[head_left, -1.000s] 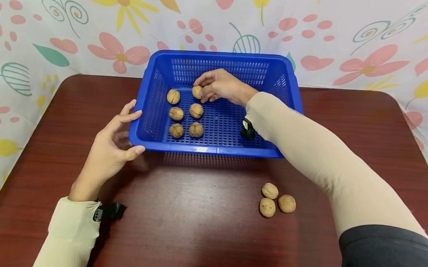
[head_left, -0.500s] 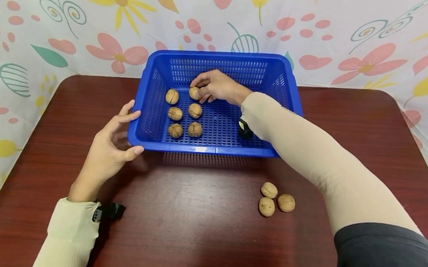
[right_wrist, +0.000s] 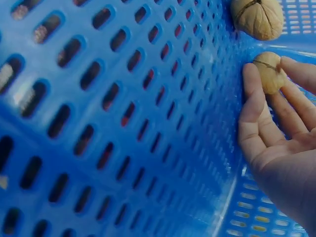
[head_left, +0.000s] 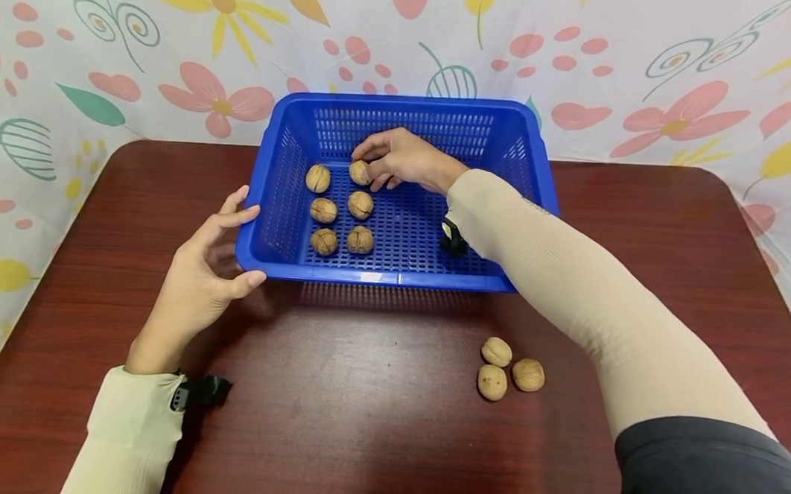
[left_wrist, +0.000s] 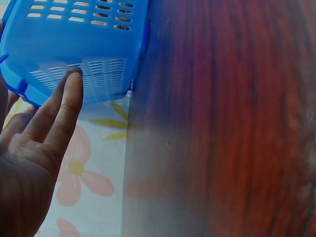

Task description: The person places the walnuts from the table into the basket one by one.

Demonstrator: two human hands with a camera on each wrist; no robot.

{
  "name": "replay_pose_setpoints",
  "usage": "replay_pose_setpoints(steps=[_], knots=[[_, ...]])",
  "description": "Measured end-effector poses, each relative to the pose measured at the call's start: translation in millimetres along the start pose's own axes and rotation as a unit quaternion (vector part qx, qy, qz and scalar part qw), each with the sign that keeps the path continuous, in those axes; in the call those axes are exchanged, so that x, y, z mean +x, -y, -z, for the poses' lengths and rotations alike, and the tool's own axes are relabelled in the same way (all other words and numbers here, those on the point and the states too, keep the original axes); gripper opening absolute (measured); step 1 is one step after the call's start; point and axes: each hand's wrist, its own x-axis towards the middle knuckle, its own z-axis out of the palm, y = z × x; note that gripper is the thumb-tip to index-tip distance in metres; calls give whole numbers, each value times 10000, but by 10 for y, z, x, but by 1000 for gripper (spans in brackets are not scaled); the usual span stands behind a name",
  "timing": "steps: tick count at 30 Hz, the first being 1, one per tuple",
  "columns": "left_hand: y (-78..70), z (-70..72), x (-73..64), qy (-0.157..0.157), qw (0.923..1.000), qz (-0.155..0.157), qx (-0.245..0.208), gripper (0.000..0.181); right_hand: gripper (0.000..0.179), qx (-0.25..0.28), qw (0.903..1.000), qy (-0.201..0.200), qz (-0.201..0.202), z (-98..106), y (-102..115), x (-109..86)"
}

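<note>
A blue perforated plastic basket [head_left: 400, 278] stands near the back of the table. Inside it, my right hand [head_left: 410, 157] pinches a walnut [head_left: 359, 172] between thumb and fingers, low over the basket floor; the right wrist view shows this walnut [right_wrist: 269, 74] at the fingertips, beside another walnut [right_wrist: 259, 19]. Several more walnuts lie in rows in the basket's left part, such as a front walnut [head_left: 360, 240]. My left hand [head_left: 199, 270] touches the basket's left front corner, fingers at the side rim and thumb by the front edge. In the left wrist view its fingers [left_wrist: 71, 106] look fairly straight.
Three loose walnuts lie on the dark red wooden table [head_left: 373, 425], right of centre in front of the basket: an upper one [head_left: 497, 351], a lower one [head_left: 492, 383] and a right one [head_left: 528, 375]. A flower-patterned cloth [head_left: 407, 24] hangs behind the table.
The view shifts slightly. My right hand stays at the back-left part of the basket with the walnut, barely moving. The left hand and the loose walnuts keep their places.
</note>
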Motion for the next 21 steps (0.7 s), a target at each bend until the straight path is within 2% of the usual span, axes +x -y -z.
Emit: replay_pose_setpoints(steps=[6,10,16,21], knots=[[-29,25,5,57,10000,62,-6,73,45,-228,9995,-229,38,90,154,-114],[-28,3,13,81,9999,77,29,73,46,-383,9982,-463,18,253,287,-355],[-54,4,17,85,9999,83,-12,74,43,-709,9923,-969,308,478,444,-1008],[-72,21,7,48,9999,86,-25,73,35,-478,9842,-1596,595,590,423,-1685]])
